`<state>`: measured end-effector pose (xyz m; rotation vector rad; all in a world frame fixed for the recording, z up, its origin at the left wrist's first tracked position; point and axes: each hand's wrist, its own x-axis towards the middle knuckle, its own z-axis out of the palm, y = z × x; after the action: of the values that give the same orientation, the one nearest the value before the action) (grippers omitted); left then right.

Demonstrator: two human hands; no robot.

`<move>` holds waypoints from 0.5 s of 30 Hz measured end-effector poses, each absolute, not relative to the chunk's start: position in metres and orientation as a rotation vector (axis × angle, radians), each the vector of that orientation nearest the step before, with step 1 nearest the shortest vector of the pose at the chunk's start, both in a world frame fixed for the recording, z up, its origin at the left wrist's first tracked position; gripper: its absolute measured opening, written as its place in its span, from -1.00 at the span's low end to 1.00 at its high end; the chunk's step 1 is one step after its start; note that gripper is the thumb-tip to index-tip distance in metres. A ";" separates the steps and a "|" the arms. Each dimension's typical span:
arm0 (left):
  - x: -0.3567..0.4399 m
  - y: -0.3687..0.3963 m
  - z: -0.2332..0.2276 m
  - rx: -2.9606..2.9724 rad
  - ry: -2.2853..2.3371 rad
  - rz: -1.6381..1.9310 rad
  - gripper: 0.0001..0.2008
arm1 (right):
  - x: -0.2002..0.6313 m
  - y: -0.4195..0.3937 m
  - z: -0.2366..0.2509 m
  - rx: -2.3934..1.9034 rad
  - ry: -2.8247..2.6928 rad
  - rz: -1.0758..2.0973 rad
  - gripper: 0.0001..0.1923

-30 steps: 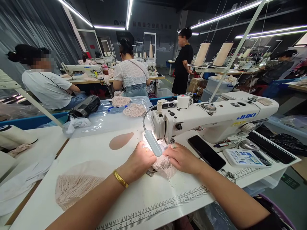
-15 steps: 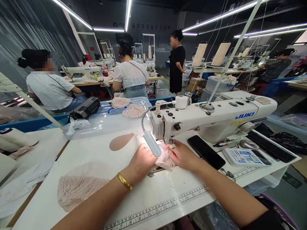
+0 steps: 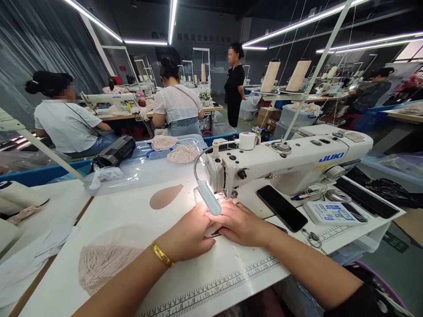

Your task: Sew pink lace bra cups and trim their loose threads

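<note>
My left hand (image 3: 188, 233), with a gold bangle at the wrist, is at the needle end of a white sewing machine (image 3: 294, 160). Its fingers look bent in, with their tips hidden. Over those fingertips lies my right hand (image 3: 244, 224), fingers stretched out and thumb apart, low on the bed. A small grey lamp (image 3: 209, 198) on a bendy neck lights the spot and covers some fingers. The lace under the hands is hidden now. To the left, a brown teardrop-shaped piece (image 3: 166, 197) and a pale pink lace piece (image 3: 107, 264) rest on the white table.
A black phone (image 3: 280, 208) and a white-and-blue box (image 3: 332, 212) lie right of the machine bed. Along the front edge runs a printed ruler (image 3: 214, 286). Behind, lace pieces (image 3: 183, 154) sit on a clear plastic lid (image 3: 139, 169) beside a black speaker (image 3: 117, 150). Several people work beyond.
My right hand has slid left and flattened over the left hand's fingers. The lace that showed between the hands is now covered. My left hand has turned, thumb nearer me.
</note>
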<state>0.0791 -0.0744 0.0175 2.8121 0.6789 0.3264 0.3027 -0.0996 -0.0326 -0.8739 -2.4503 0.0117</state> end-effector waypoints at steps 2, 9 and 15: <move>0.074 -0.077 0.021 2.800 0.659 0.160 -0.59 | 0.306 -0.094 -0.038 -1.002 -2.492 -0.024 -0.75; 0.075 -0.074 0.011 2.913 0.896 0.111 -0.88 | 0.322 -0.084 -0.048 -1.285 -2.465 -0.102 -0.76; 0.075 -0.061 -0.005 2.914 0.805 0.268 -0.77 | 0.317 -0.086 -0.046 -1.247 -2.523 0.012 -0.60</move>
<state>0.0751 -0.0614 -0.0046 2.9142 0.8051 0.2677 0.3170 -0.0865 -0.0458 -1.2468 -2.5233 0.0124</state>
